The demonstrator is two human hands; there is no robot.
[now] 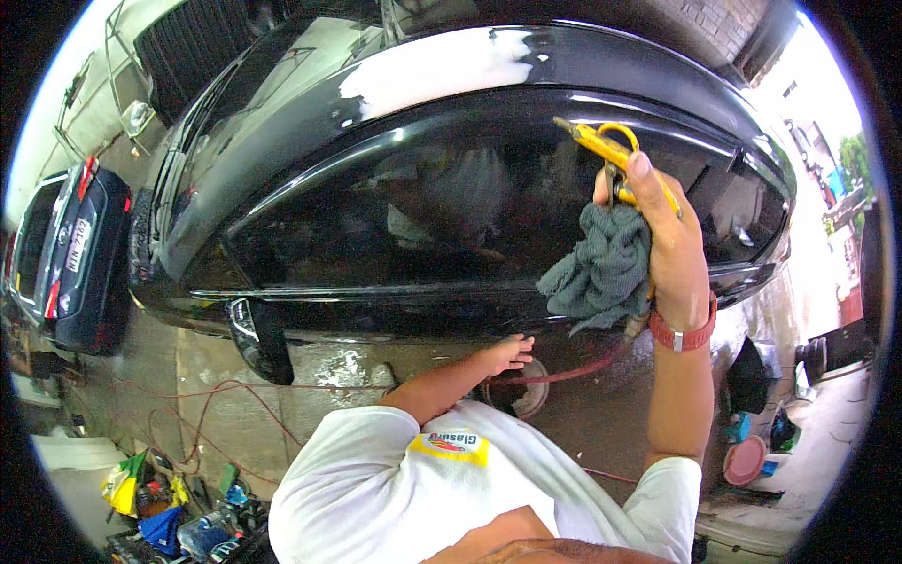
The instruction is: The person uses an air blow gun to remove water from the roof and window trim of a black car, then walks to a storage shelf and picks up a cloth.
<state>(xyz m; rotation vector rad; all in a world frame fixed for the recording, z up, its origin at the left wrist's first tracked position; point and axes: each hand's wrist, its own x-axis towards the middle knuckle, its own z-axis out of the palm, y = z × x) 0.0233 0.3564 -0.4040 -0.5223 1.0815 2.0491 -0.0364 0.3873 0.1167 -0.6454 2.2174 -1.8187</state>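
My right hand [669,240], raised in front of the side windows of a black car [394,282], grips a yellow air blow gun [602,146] with its nozzle towards the upper left. A bunched grey cloth [606,268] hangs from the same hand, below the gun. A red band is on that wrist. Low by the car's side, near my body, is my left hand [511,354], its fingers apart and nothing in it; whether it touches the car cannot be told. A large white patch [437,70] with ragged edges lies along the roof edge.
The car's side mirror [261,342] sticks out at left. A bucket [518,388] stands near my body, and a red hose [218,386] loops over the wet floor. Another dark car [91,261] is at far left. Tools and bottles lie lower left; a pink basin [744,460] is at right.
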